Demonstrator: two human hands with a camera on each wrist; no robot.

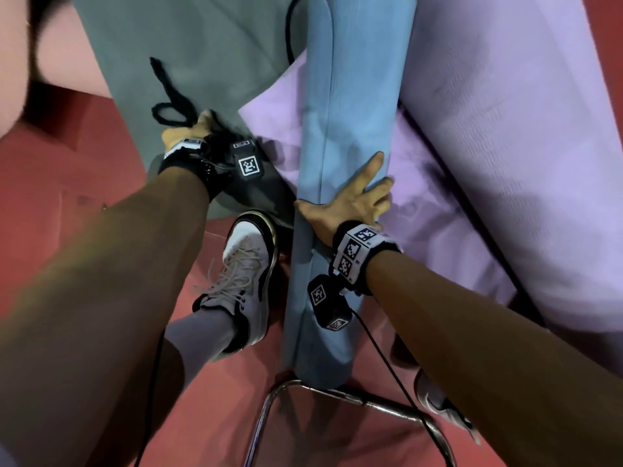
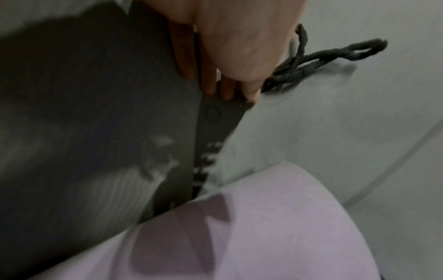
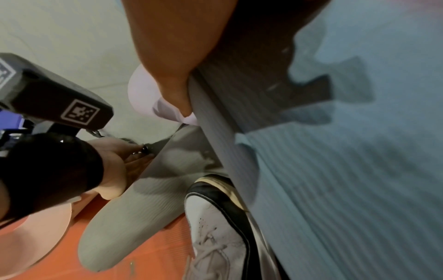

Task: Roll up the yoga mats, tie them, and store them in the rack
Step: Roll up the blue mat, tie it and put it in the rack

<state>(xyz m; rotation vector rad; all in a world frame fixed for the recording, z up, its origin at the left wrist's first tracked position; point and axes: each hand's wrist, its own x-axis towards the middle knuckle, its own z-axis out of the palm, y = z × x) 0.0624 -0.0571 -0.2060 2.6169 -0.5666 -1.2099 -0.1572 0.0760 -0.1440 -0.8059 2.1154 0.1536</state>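
Note:
A rolled blue mat (image 1: 357, 96) runs up the middle of the head view, its near end beside a chrome tube frame (image 1: 337, 396). My right hand (image 1: 350, 200) grips the roll, thumb on its left side, fingers over the top and right; the right wrist view shows that thumb (image 3: 167, 56) against the blue roll (image 3: 359, 170). To the left lies a flat grey mat (image 1: 202, 45). My left hand (image 1: 188, 133) pinches its turned-up near edge (image 2: 210, 117), which shows a dark underside. A black cord (image 1: 172, 99) lies looped on the grey mat just beyond those fingertips (image 2: 249, 92).
A purple mat (image 1: 505, 129) lies spread at the right, one corner tucked under the blue roll. A pink mat (image 1: 60, 62) is at the far left on the red floor (image 1: 67, 163). My white shoe (image 1: 246, 274) stands between the grey mat and the roll.

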